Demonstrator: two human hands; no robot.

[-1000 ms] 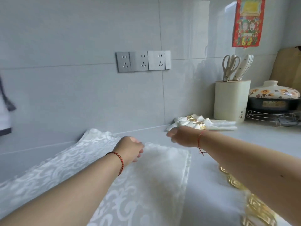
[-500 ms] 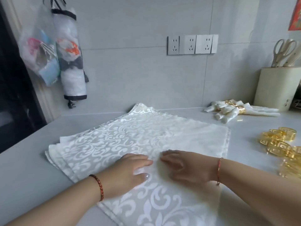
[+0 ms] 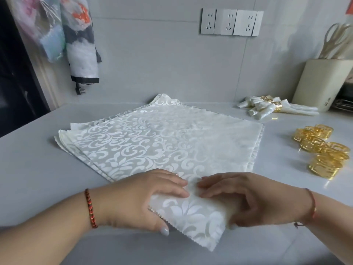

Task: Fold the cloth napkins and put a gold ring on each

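Observation:
A stack of white damask napkins point(image 3: 164, 138) lies flat on the grey counter point(image 3: 34, 169). My left hand point(image 3: 145, 199) and my right hand point(image 3: 244, 201) meet at the near corner of the top napkin point(image 3: 193, 215). Each pinches that corner, thumbs under the cloth and fingers on top. Several loose gold rings point(image 3: 322, 150) lie in a heap at the right. Finished rolled napkins with gold rings point(image 3: 271, 107) lie at the back right, by the wall.
A cream knife block point(image 3: 322, 83) with scissors stands at the far right. Wall sockets point(image 3: 231, 22) are above the counter. Hanging bags point(image 3: 80, 44) are on the wall at the left, beside a dark opening.
The view swung down and left onto the napkin stack. Both hands came back from the far side to the near corner and now lift it off the counter.

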